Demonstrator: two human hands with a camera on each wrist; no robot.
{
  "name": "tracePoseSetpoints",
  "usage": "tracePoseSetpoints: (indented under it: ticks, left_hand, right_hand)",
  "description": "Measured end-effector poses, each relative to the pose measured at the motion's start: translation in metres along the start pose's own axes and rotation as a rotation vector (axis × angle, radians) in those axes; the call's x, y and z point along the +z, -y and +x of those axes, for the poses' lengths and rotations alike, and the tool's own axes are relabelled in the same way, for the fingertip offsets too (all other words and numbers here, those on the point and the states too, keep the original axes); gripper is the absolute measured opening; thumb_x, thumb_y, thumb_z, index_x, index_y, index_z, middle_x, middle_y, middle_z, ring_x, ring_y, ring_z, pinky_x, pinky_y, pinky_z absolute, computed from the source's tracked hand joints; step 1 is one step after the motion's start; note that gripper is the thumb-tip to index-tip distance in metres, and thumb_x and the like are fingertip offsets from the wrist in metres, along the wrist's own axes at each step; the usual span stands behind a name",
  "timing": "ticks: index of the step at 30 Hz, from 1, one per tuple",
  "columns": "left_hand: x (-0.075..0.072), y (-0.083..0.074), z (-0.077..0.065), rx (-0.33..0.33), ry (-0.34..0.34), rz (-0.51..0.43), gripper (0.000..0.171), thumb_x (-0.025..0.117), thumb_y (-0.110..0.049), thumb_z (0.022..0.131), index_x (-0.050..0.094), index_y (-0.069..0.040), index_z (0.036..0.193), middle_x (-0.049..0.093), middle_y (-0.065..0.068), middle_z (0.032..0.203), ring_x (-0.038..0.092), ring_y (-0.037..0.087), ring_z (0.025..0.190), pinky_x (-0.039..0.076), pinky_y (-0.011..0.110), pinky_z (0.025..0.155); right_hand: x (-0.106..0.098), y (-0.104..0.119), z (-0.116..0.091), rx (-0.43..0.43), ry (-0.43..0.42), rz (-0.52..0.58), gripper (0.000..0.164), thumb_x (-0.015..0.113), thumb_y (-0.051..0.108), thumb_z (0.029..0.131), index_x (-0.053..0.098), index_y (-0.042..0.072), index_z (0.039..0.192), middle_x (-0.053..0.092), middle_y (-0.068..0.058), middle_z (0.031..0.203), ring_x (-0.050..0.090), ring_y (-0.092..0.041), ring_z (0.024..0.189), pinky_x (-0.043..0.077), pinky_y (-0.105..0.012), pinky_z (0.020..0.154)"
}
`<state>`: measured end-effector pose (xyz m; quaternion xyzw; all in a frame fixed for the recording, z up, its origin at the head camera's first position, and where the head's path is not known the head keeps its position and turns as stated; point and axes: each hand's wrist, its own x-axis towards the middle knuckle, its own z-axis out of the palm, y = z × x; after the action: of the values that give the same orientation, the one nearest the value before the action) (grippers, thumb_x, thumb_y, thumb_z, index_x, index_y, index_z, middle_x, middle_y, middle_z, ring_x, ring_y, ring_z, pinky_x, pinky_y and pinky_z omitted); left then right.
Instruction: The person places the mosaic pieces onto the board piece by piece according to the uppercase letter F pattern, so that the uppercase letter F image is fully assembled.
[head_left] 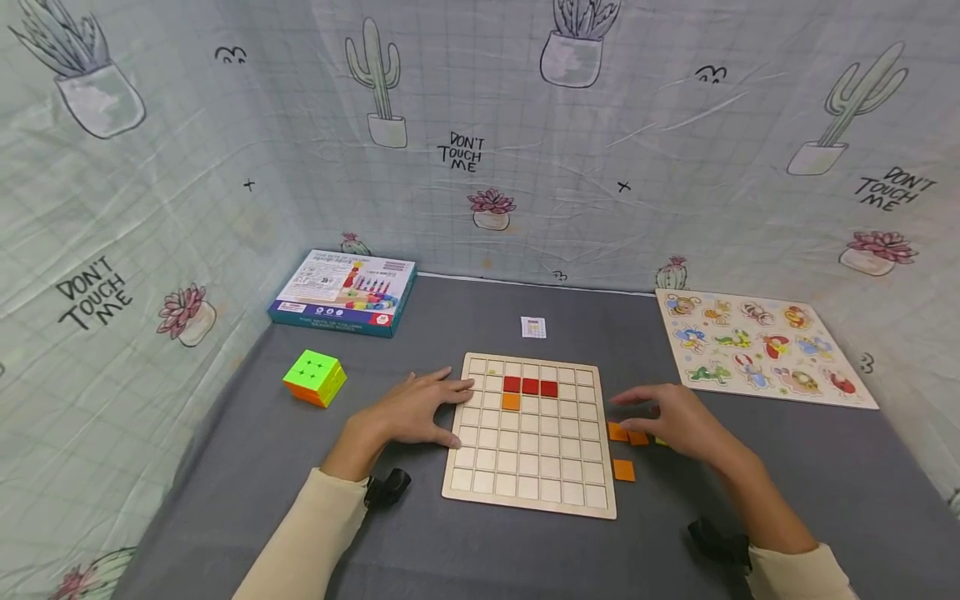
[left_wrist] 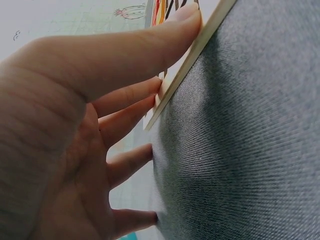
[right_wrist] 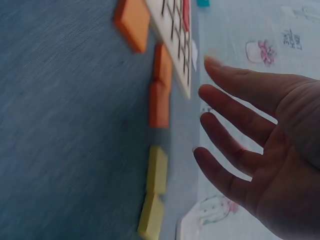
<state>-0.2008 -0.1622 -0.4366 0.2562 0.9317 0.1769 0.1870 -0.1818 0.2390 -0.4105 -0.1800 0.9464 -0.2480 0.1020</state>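
A wooden grid board (head_left: 528, 467) lies on the dark cloth, with three red tiles (head_left: 530, 386) in a row in its upper part and one orange tile (head_left: 511, 402) below the leftmost. My left hand (head_left: 420, 407) rests at the board's left edge, fingers spread, thumb and two fingers touching the wood in the left wrist view. My right hand (head_left: 678, 421) hovers beside the right edge with fingers apart and nothing between them. Under and near it lie orange tiles (right_wrist: 159, 105), and in the right wrist view two yellow tiles (right_wrist: 157, 170) sit beyond them.
Behind the board lies a small printed card (head_left: 533, 327). At the left are a puzzle cube (head_left: 315, 377) and a flat game box (head_left: 343, 292). A wooden insect puzzle board (head_left: 757, 346) lies at the back right. Patterned cloth walls (head_left: 525, 225) enclose the table's back and sides.
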Motion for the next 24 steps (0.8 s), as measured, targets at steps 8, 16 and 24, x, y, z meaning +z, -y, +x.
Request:
tracePoseSetpoints:
  ticks: [8, 16, 24]
  left_hand:
    - [0.0, -0.001, -0.001, -0.004, 0.001, -0.009, 0.08, 0.082, -0.047, 0.082, 0.051, -0.024, 0.151, 0.04, -0.008, 0.165, 0.021, 0.034, 0.16, 0.016, 0.077, 0.12]
    - [-0.001, -0.001, -0.001, -0.003, 0.004, -0.004, 0.079, 0.082, -0.047, 0.082, 0.051, -0.024, 0.151, 0.04, -0.008, 0.165, 0.022, 0.034, 0.16, 0.017, 0.077, 0.12]
    - [0.0, -0.001, -0.001, 0.001, 0.0, -0.005, 0.079, 0.082, -0.047, 0.082, 0.051, -0.024, 0.151, 0.04, -0.008, 0.165, 0.022, 0.033, 0.16, 0.017, 0.077, 0.12]
  right_hand:
    - [0.005, -0.014, -0.011, -0.009, 0.042, -0.067, 0.048, 0.086, 0.029, 0.08, 0.074, 0.01, 0.122, 0.075, -0.011, 0.121, 0.067, -0.038, 0.118, 0.053, -0.058, 0.099]
    - [0.013, -0.021, -0.011, -0.028, 0.043, -0.072, 0.045, 0.087, 0.022, 0.079, 0.074, 0.009, 0.12, 0.076, -0.008, 0.119, 0.067, -0.035, 0.115, 0.053, -0.057, 0.098]
    - [0.015, -0.023, -0.008, -0.003, 0.02, -0.062, 0.03, 0.084, 0.017, 0.082, 0.075, 0.012, 0.11, 0.076, -0.004, 0.109, 0.069, -0.028, 0.106, 0.055, -0.054, 0.094]
